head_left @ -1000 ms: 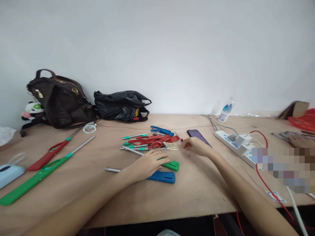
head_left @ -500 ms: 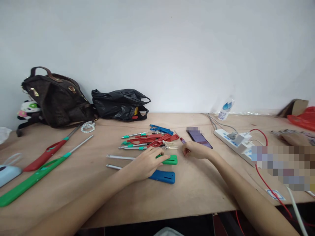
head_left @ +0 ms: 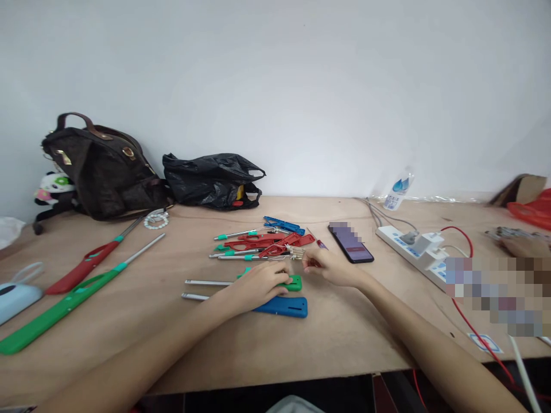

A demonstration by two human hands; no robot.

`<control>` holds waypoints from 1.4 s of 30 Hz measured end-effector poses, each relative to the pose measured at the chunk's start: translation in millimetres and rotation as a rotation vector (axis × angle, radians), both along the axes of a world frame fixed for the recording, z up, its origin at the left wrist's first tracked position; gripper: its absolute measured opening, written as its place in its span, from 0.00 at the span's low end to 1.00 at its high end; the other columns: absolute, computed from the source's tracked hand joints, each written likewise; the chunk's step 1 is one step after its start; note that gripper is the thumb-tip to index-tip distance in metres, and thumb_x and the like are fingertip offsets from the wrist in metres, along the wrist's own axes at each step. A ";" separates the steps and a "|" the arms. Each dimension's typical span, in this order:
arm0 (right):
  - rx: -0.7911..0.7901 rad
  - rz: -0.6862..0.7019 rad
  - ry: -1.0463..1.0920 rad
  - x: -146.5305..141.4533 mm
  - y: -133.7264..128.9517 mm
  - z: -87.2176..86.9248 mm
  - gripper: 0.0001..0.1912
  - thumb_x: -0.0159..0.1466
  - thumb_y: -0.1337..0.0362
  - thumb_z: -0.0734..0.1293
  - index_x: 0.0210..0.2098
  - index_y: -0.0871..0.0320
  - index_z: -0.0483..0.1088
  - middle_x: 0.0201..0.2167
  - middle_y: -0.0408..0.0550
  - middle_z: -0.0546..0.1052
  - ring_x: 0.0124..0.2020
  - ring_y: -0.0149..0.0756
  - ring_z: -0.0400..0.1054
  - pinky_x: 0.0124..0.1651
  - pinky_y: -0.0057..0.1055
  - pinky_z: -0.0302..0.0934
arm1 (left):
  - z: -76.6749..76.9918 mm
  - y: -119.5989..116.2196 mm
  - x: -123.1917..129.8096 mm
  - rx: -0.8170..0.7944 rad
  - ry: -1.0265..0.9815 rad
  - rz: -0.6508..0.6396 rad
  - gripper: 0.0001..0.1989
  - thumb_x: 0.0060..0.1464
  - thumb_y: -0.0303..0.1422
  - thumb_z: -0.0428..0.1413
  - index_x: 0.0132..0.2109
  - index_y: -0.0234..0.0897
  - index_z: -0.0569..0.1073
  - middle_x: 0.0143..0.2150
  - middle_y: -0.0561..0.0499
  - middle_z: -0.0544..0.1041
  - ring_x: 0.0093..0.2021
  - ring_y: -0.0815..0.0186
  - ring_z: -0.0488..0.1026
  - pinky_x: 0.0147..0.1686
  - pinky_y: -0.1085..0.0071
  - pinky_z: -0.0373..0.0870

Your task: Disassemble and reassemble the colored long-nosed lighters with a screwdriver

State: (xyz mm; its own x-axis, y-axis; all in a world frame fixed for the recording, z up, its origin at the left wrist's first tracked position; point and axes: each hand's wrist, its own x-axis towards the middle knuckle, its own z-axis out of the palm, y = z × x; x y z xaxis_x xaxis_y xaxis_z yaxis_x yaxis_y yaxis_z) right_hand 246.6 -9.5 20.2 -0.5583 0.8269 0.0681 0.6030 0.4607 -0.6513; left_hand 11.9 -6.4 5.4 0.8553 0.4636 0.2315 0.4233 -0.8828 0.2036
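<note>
Watching our left hand (head_left: 263,282) now: it lies across the green lighter (head_left: 295,283), fingers bent over the handle, though we can't tell whether they grip. On the near side, just beside, we've the blue lighter (head_left: 284,307). Off the green handle's right end, slightly farther, our right hand (head_left: 329,267) curls, its contents hidden from us; red casings (head_left: 282,245) lie far-left of it.

Left grip (head_left: 263,282), right grip (head_left: 329,267): both bare, fingers (head_left: 279,268) slender. Wrists (head_left: 360,279) narrow, bare. Left forearm (head_left: 159,347), right forearm (head_left: 413,327) uncovered as far as seen. Pale grey rounded patch (head_left: 295,405), lower edge; clothing or not, cannot tell.
</note>
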 end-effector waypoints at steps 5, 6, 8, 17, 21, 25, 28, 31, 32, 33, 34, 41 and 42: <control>-0.080 0.029 0.126 -6.3 0.9 -14.3 0.03 0.61 0.71 0.62 0.31 0.59 0.64 0.25 0.39 0.66 0.26 0.29 0.60 0.29 0.26 0.53 | -4.2 -5.5 12.4 -0.090 -0.080 0.083 0.04 0.57 0.25 0.56 0.33 0.35 0.71 0.39 0.50 0.73 0.38 0.65 0.72 0.37 0.72 0.67; -0.096 0.023 0.149 -7.1 1.4 -16.7 0.02 0.61 0.70 0.62 0.31 0.59 0.65 0.25 0.39 0.67 0.27 0.30 0.61 0.29 0.26 0.54 | -3.7 -5.7 14.4 -0.113 -0.088 0.104 0.04 0.56 0.25 0.57 0.32 0.34 0.71 0.38 0.50 0.73 0.38 0.65 0.72 0.36 0.72 0.67; -0.118 0.020 0.191 -8.2 2.8 -20.1 0.02 0.61 0.69 0.63 0.31 0.59 0.65 0.25 0.40 0.68 0.27 0.30 0.62 0.30 0.26 0.56 | -1.5 -4.6 18.0 -0.150 -0.098 0.139 0.05 0.52 0.24 0.59 0.31 0.34 0.71 0.36 0.51 0.74 0.37 0.65 0.72 0.35 0.72 0.67; -0.119 0.055 0.245 -8.0 7.8 -30.2 0.04 0.62 0.66 0.64 0.31 0.59 0.67 0.28 0.43 0.70 0.28 0.31 0.62 0.30 0.27 0.57 | 8.0 4.3 24.5 -0.338 -0.141 0.217 0.09 0.43 0.24 0.61 0.29 0.36 0.66 0.29 0.55 0.72 0.30 0.67 0.68 0.28 0.73 0.58; -0.117 0.080 0.279 -9.2 6.1 -30.0 0.04 0.62 0.67 0.64 0.31 0.58 0.65 0.32 0.45 0.72 0.31 0.32 0.64 0.32 0.29 0.59 | 9.4 2.8 24.1 -0.368 -0.177 0.238 0.14 0.41 0.26 0.62 0.30 0.38 0.62 0.29 0.58 0.68 0.28 0.69 0.64 0.26 0.74 0.54; -0.090 0.101 0.239 -10.0 3.9 -25.9 0.04 0.61 0.67 0.64 0.30 0.58 0.65 0.34 0.47 0.72 0.33 0.34 0.66 0.33 0.30 0.60 | 8.9 3.6 24.0 -0.395 -0.176 0.252 0.15 0.41 0.28 0.62 0.29 0.38 0.61 0.28 0.58 0.66 0.28 0.69 0.63 0.26 0.74 0.52; -0.069 0.094 0.223 -11.0 2.3 -23.9 0.03 0.62 0.68 0.64 0.31 0.58 0.65 0.34 0.47 0.73 0.33 0.34 0.66 0.34 0.30 0.60 | 8.1 4.2 23.9 -0.396 -0.176 0.257 0.14 0.42 0.27 0.62 0.29 0.38 0.61 0.27 0.58 0.66 0.28 0.69 0.63 0.26 0.73 0.51; -0.032 0.109 0.215 -11.7 0.9 -22.6 0.03 0.62 0.69 0.63 0.31 0.58 0.65 0.36 0.48 0.73 0.35 0.35 0.66 0.35 0.30 0.60 | 7.6 4.1 23.7 -0.401 -0.184 0.252 0.14 0.42 0.28 0.62 0.28 0.37 0.61 0.27 0.58 0.66 0.27 0.69 0.63 0.26 0.73 0.51; -0.022 0.112 0.202 -11.7 0.6 -22.2 0.03 0.62 0.69 0.63 0.31 0.58 0.65 0.36 0.48 0.73 0.36 0.36 0.66 0.36 0.31 0.60 | 7.5 4.1 23.7 -0.403 -0.186 0.250 0.14 0.42 0.28 0.62 0.28 0.37 0.61 0.26 0.58 0.66 0.27 0.69 0.63 0.26 0.73 0.51; -0.013 0.113 0.185 -11.5 0.4 -21.8 0.03 0.62 0.69 0.63 0.31 0.58 0.65 0.37 0.48 0.73 0.37 0.36 0.66 0.36 0.31 0.60 | 7.4 4.1 23.7 -0.405 -0.187 0.250 0.14 0.42 0.28 0.62 0.28 0.37 0.61 0.26 0.58 0.66 0.27 0.69 0.62 0.26 0.73 0.51; -0.006 0.112 0.166 -11.2 0.4 -21.3 0.03 0.62 0.69 0.64 0.31 0.58 0.66 0.38 0.49 0.73 0.37 0.36 0.66 0.36 0.31 0.60 | 7.4 4.1 23.6 -0.405 -0.189 0.250 0.14 0.42 0.27 0.62 0.28 0.37 0.61 0.26 0.58 0.66 0.27 0.69 0.62 0.26 0.73 0.51; 0.009 0.138 0.165 -13.1 0.5 -20.0 0.04 0.61 0.71 0.64 0.29 0.58 0.66 0.41 0.50 0.73 0.40 0.38 0.67 0.37 0.32 0.61 | 6.8 3.9 23.5 -0.407 -0.191 0.254 0.14 0.41 0.27 0.62 0.28 0.37 0.61 0.26 0.58 0.65 0.27 0.69 0.62 0.26 0.73 0.51; 0.006 0.140 0.178 -13.8 0.3 -20.2 0.05 0.61 0.71 0.64 0.29 0.58 0.66 0.41 0.50 0.73 0.40 0.38 0.67 0.37 0.32 0.61 | 6.7 3.9 23.5 -0.407 -0.192 0.255 0.14 0.41 0.27 0.62 0.28 0.37 0.61 0.26 0.58 0.65 0.27 0.69 0.62 0.26 0.73 0.51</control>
State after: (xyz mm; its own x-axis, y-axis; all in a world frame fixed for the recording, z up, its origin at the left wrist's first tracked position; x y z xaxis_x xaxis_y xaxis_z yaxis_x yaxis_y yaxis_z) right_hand 232.9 -9.1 0.0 -0.6462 0.7417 0.1799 0.4090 0.5356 -0.7388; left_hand 35.4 -2.5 12.1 0.6631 0.7371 0.1303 0.5363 -0.5892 0.6044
